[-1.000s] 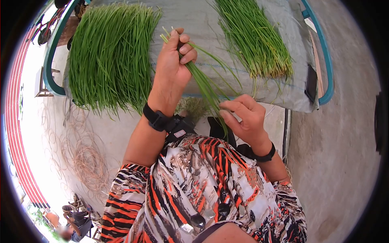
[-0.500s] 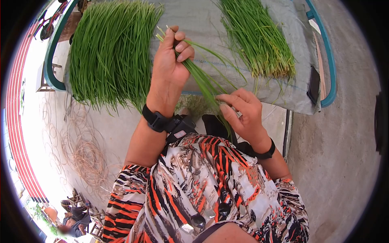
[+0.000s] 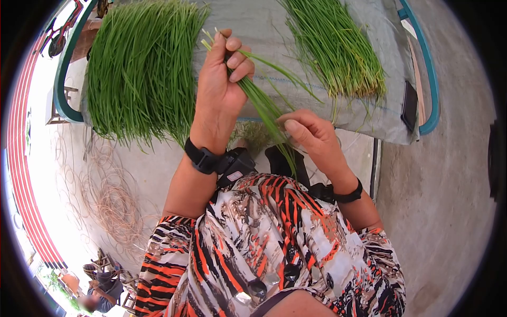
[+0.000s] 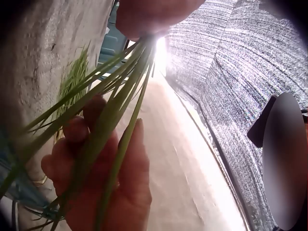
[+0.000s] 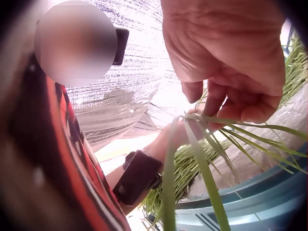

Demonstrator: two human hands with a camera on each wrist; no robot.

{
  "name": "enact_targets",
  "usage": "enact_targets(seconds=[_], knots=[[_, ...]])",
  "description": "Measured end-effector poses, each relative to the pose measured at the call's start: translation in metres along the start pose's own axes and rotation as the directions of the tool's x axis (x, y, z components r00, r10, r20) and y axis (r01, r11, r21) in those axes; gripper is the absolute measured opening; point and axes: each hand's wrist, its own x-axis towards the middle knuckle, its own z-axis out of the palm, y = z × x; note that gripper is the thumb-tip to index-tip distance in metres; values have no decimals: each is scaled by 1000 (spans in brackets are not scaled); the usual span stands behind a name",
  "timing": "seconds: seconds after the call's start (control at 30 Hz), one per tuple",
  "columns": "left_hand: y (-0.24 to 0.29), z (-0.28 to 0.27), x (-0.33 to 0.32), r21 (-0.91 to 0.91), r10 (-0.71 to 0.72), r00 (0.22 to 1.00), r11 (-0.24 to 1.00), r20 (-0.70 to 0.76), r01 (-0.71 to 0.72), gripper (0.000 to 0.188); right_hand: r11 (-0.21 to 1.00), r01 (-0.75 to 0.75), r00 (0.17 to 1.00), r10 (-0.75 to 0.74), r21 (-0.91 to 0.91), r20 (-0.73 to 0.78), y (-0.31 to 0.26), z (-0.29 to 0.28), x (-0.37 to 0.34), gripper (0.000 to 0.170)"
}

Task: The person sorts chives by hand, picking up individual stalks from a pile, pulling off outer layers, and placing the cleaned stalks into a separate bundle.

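Long, thin green chives with pale stem ends hang from my left hand. The stems are gripped between thumb and curled fingers, pale ends up and leaves trailing toward my lap. My right hand is beside the lower leaves, fingertips right at them in the head view. In the left wrist view, the right hand shows behind the leaves with a gap between thumb and forefinger. In the right wrist view its fingers hang loosely curled just over the leaves.
A thick layer of chives lies left on the grey sheet, a smaller pile right. A dark phone lies at the sheet's right edge, near a teal rail. Coiled strands lie on the floor.
My right hand has moved slightly up and left along the leaves, and its thumb has shifted off their lower part. My left hand keeps its grip, a little higher than before.
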Motion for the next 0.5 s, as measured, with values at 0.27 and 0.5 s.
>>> enact_targets(seconds=[0.27,0.5], knots=[[-1,2,-2,13,-24,999,1000,24,24,18,933,-305,951,286,189,121,-6,-3,8,27],[-4,2,-6,31,-41,999,999,33,40,18,868,-379,925,343,321,165,-14,2,10,26]])
